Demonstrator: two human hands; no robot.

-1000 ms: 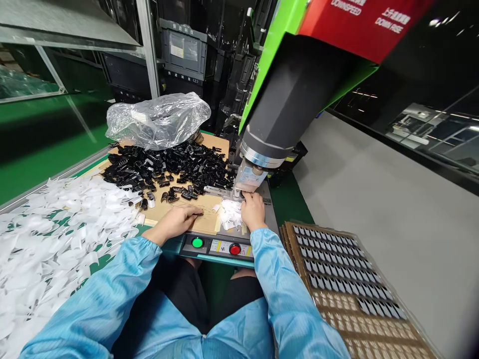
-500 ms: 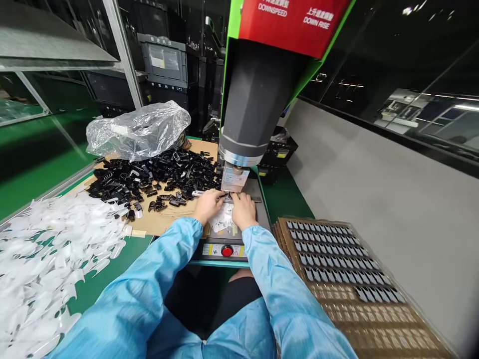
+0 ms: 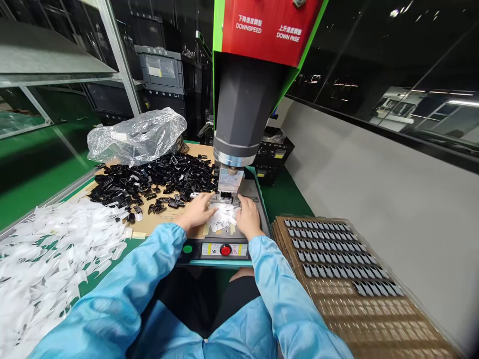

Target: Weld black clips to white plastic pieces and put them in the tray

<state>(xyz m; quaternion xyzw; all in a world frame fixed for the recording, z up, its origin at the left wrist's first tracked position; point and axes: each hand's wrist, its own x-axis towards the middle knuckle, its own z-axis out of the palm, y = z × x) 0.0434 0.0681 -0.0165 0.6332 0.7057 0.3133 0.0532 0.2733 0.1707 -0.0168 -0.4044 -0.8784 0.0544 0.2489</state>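
Note:
Under the metal horn point(image 3: 229, 179) of the press, a small black plastic part point(image 3: 225, 196) sits in the fixture. To its left is my left hand point(image 3: 197, 212), open, the fingers stretched toward the fixture and the thumb apart. On the other side my right hand point(image 3: 248, 217) is open too, with its fingertips by the fixture's right edge. Between both hands lies a small pile of thin white pieces point(image 3: 223, 218) on the press base. Neither hand shows anything held. A white piece point(image 3: 194, 194) lies just beyond my left hand.
Black parts point(image 3: 179, 172) are heaped on cardboard behind left, near a clear plastic bag point(image 3: 138, 134). Many white pieces point(image 3: 56, 249) cover the left table. Red point(image 3: 225, 250) and green point(image 3: 187, 249) buttons face me. Stacked trays point(image 3: 337, 289) hold rows of grey-and-black parts at right.
My hands have drawn apart from the fixture, the left one back and to the left, the right one slightly to the right. The black part in the fixture is now uncovered. The view has shifted slightly.

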